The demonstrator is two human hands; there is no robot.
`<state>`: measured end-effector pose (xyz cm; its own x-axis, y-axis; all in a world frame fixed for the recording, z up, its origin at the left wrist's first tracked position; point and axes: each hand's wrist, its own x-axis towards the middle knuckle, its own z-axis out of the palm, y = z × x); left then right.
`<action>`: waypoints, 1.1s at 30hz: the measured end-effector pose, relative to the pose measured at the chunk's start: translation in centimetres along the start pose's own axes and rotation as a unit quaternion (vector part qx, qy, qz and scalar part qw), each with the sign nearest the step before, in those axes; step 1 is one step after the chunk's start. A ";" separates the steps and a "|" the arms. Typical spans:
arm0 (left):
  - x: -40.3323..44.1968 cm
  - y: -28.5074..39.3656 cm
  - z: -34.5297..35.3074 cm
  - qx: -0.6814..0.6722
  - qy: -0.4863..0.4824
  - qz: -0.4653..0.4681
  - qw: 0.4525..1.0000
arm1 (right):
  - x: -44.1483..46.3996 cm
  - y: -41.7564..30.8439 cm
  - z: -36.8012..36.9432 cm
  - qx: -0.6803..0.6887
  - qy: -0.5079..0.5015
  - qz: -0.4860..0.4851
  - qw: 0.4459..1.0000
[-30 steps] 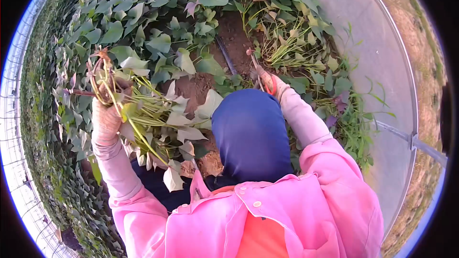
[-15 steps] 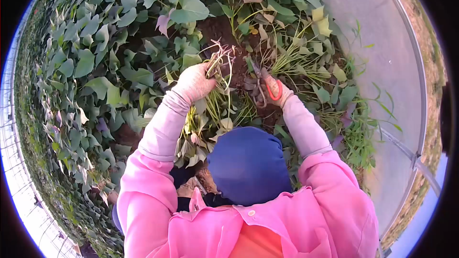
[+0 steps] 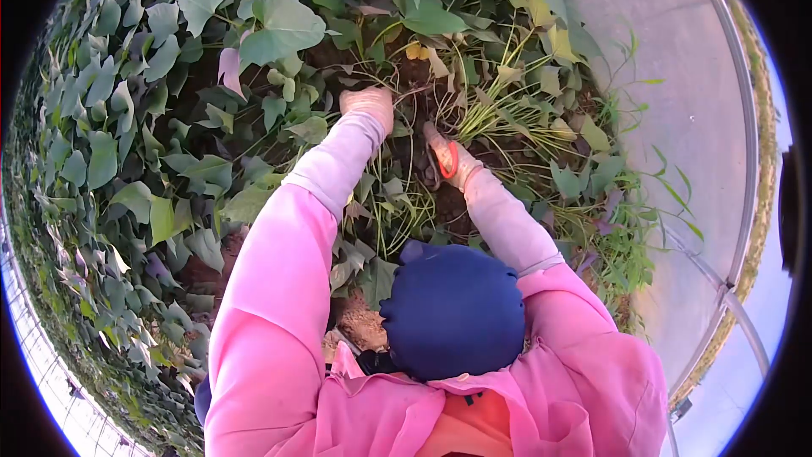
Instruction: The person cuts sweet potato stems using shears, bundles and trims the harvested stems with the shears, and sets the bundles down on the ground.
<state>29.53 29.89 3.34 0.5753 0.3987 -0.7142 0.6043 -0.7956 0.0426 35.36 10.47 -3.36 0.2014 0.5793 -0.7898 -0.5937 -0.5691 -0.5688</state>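
Note:
My gloved left hand point(image 3: 369, 108) is at the stems of a vine, its fingers hidden beyond the back of the hand. Close to its right, my gloved right hand point(image 3: 447, 161) holds scissors point(image 3: 452, 159) with red-orange handles; their blades are mostly hidden. Thin vine stems point(image 3: 414, 91) run across the dark soil just above both hands. A bundle of cut-looking green stems and leaves point(image 3: 499, 114) lies to the right of the scissors. More stems point(image 3: 397, 216) lie below my hands.
Broad leafy vines point(image 3: 101, 152) cover the left side and the top. A pale sheet wall point(image 3: 677, 93) with a metal frame stands at the right, grass point(image 3: 630, 241) along its foot. A blue rounded cover point(image 3: 457, 311) is below my hands.
My left hand swung from the left, carrying a leafy bundle, to the middle, then reached farther forward among the stems. My right hand, still with the scissors, shifted slightly left and down.

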 end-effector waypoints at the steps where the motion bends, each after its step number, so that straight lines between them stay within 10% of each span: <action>1: 0.0 -0.2 0.4 0.007 0.011 0.004 1.000 | 0.1 0.0 0.2 0.001 0.005 0.000 1.000; 33: 0.5 -3.4 5.6 0.035 0.073 0.004 0.997 | -9.1 4.7 -0.9 -0.047 0.151 0.002 0.987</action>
<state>24.68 30.22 -1.08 0.6569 0.4508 -0.6044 0.5626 -0.8267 -0.0051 31.47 1.99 0.90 0.4303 0.3846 -0.8167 -0.5228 -0.6314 -0.5728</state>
